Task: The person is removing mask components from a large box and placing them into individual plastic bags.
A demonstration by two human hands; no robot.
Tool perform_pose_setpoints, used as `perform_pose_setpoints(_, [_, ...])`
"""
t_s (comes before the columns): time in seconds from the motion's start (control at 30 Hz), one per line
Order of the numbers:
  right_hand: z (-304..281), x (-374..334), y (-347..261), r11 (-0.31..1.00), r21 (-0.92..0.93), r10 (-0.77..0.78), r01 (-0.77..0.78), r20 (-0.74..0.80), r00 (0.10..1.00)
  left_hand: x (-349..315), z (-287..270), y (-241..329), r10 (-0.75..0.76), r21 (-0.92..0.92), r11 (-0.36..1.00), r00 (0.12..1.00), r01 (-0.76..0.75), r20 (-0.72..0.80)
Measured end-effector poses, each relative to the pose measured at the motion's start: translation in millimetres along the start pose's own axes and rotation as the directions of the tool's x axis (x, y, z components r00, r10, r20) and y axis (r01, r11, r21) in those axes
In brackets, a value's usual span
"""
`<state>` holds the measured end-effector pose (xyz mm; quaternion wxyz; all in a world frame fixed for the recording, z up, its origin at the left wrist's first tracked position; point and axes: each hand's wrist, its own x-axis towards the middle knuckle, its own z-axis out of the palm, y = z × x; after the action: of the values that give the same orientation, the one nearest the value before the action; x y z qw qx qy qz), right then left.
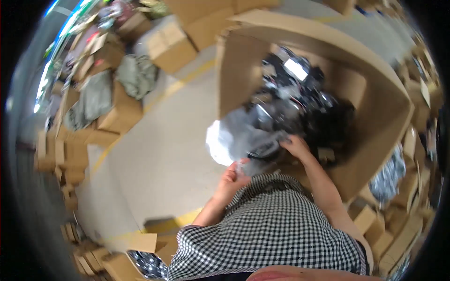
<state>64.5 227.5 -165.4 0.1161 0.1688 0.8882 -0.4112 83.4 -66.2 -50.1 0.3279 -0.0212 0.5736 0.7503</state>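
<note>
Between my hands a clear plastic bag (236, 131) is stretched out, blurred by motion, with a bright glare on its left side. A dark, curved item (265, 149) shows in or behind its lower part; its kind I cannot make out. My left hand (233, 177) pinches the bag's near edge. My right hand (295, 146) grips the bag's right side, over the near part of a large open cardboard box (379, 89). Inside that box lies a pile of black items in clear plastic wrapping (300, 100), some with white labels.
Several cardboard boxes stand at the left, with grey-green sacks (96, 100) on top. A closed carton (171, 47) sits behind the big box. Another open box (147, 262) with dark wrapped items is at the lower left. More cartons (375, 229) crowd the right. Yellow lines mark the grey floor (154, 154).
</note>
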Motion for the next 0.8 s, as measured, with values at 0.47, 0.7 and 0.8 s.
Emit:
perform_pose_setpoints(0.47, [-94, -69, -129, 0.401, 0.915, -0.231, 0.028, 0.072, 0.970, 3, 26, 26, 0.741, 0.998, 0.034, 0.672, -0.047, 0.007])
perform_pose_setpoints(0.7, [-99, -99, -195, 0.664, 0.467, -0.556, 0.584, -0.214, 0.803, 41, 63, 36, 0.386, -0.388, 0.899, 0.784, -0.202, 0.486])
perform_pose_setpoints(0.8, [-97, -131, -215, 0.522, -0.225, -0.853, 0.823, -0.158, 0.498, 39, 71, 53, 0.404, -0.660, 0.751, 0.771, 0.027, 0.492])
